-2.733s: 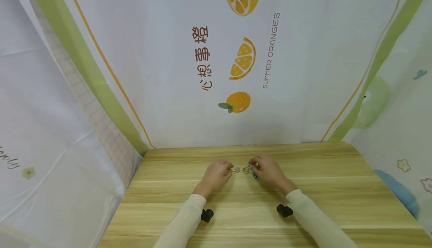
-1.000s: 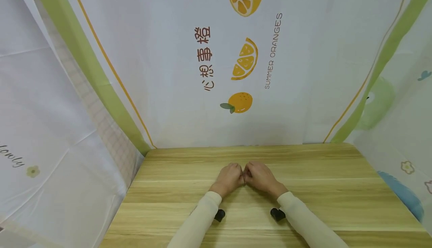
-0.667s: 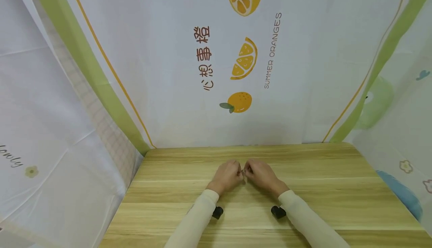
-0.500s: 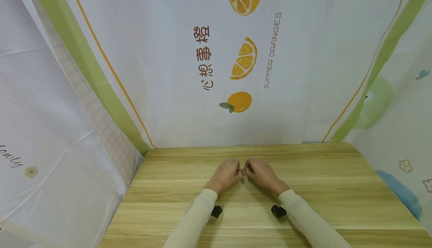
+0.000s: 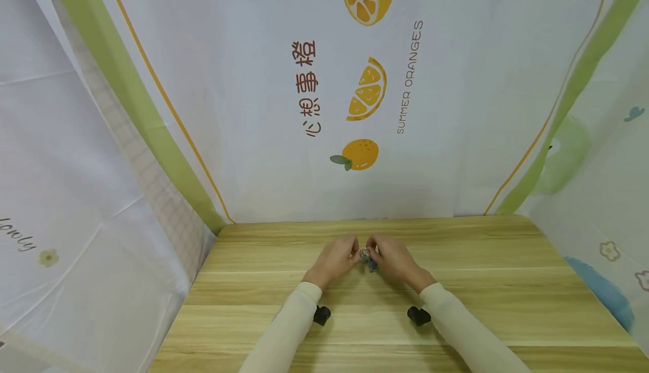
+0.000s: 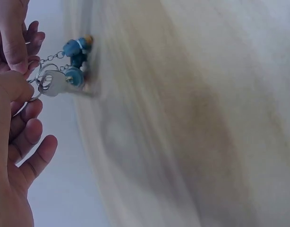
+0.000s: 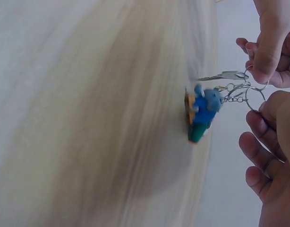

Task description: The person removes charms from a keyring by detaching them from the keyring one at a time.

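In the head view my left hand [image 5: 332, 259] and right hand [image 5: 392, 257] meet above the table, a keychain [image 5: 372, 263] hanging between them. The left wrist view shows my left fingers pinching a thin metal ring with a silver key [image 6: 54, 83] on it. My right thumb and fingers pinch another metal ring [image 7: 255, 98] of the keychain, plain in the right wrist view. Short chains run from the rings to a small blue figurine [image 7: 207, 103] and other coloured charms. The two rings overlap at the fingertips, and fingers partly hide where they meet.
A wood-grain table [image 5: 284, 288] lies under both hands. White cloth with printed oranges [image 5: 360, 154] hangs behind its far edge, with more cloth at both sides. Black wrist devices [image 5: 418, 316] sit below the cream sleeves [image 5: 279, 328].
The hands came together from a wider spacing, fingers hiding most of the keychain. Since then the left hand has shifted slightly left and away, and the blue charms show again below the fingers.
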{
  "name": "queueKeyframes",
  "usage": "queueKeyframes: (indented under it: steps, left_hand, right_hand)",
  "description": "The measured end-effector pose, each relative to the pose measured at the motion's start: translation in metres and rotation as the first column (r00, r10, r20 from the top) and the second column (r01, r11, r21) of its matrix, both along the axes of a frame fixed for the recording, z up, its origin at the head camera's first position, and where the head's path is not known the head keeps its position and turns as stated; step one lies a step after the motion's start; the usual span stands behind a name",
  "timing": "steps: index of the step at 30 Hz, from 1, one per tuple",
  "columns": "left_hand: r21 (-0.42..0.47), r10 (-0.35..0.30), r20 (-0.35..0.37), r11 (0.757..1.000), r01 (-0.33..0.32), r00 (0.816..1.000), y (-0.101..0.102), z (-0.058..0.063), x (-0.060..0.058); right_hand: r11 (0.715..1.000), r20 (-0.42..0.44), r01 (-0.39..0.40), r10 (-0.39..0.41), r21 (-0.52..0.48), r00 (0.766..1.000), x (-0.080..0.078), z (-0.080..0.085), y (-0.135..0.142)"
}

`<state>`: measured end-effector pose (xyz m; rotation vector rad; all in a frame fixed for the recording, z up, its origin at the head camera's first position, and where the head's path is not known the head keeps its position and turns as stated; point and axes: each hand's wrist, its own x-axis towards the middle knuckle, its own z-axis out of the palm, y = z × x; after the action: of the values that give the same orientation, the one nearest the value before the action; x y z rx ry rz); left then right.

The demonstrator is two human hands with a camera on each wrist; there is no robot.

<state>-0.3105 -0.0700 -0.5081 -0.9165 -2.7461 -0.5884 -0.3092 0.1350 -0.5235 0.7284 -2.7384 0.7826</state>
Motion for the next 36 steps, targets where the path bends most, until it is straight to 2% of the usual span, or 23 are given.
queueKeyframes:
  steps: [3,14,19,28,36]
  left_hand:
    - [0.003,-0.01,-0.022,1.0,0.01,1.0,-0.002,0.004,-0.001]
    - [0.065,0.0,0.025,0.998,-0.001,1.0,-0.008,0.017,-0.001]
    - [0.097,-0.016,0.012,0.995,0.015,1.0,-0.011,0.022,-0.001]
    - [0.103,-0.026,-0.01,0.994,0.027,1.0,-0.016,0.029,0.0]
    - [0.116,-0.018,-0.02,0.993,0.02,1.0,-0.017,0.029,0.0]
  right_hand:
    - [1.0,-0.029,-0.009,0.009,0.002,1.0,-0.001,0.002,0.0]
    - [0.997,-0.131,-0.076,0.076,0.005,0.988,-0.003,0.011,-0.001]
    - [0.995,-0.172,-0.1,0.098,-0.003,0.98,-0.005,0.016,-0.002]
    - [0.988,-0.142,-0.154,0.148,-0.034,0.979,-0.005,0.028,-0.004]
    - [0.989,-0.143,-0.143,0.137,-0.034,0.98,-0.004,0.032,-0.006]
